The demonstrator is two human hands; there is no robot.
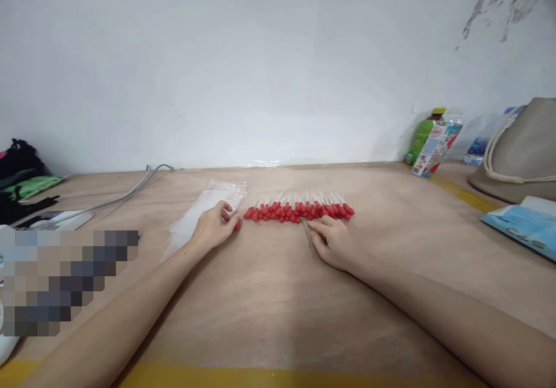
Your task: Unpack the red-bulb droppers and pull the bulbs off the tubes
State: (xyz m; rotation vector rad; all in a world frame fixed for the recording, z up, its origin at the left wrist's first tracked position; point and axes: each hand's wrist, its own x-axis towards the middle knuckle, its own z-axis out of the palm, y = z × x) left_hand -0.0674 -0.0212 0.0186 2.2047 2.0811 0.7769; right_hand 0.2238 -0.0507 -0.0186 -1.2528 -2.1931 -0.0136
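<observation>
**A:** While both hands sit at the row, which step is this?

**B:** Singling pieces out, I judge. From the left, a grey cable (pixel 125 196) trails across the far left of the table (pixel 278 318). Next comes a stack of clear bags (pixel 204 208), thin, glossy and crinkled. The left hand (pixel 212 229) lies on their right edge, its fingers curled shut on the end dropper (pixel 237 224) at its red bulb.

**A:** And the rest of them?

**B:** The droppers (pixel 299 209) lie side by side in one row mid-table. Their soft red bulbs face near and their slim clear stems point far. The right hand (pixel 332 242) touches the row's near edge, right of the middle. Its thumb and forefinger pinch a stem (pixel 306 233), thin, see-through and hard to make out against the wood.

**A:** What does a next move call for?

**B:** It calls for a light, fine pinch. The stems look slick and narrow, the bulbs squashy, and neighbours touch, so a careless lift could drag others askew.

**A:** Farther right?

**B:** Some bottles (pixel 430 139) stand at the wall, with a beige hat (pixel 521 150) and a blue packet (pixel 521 226), all well apart from the row. The table itself is matte plywood.
</observation>
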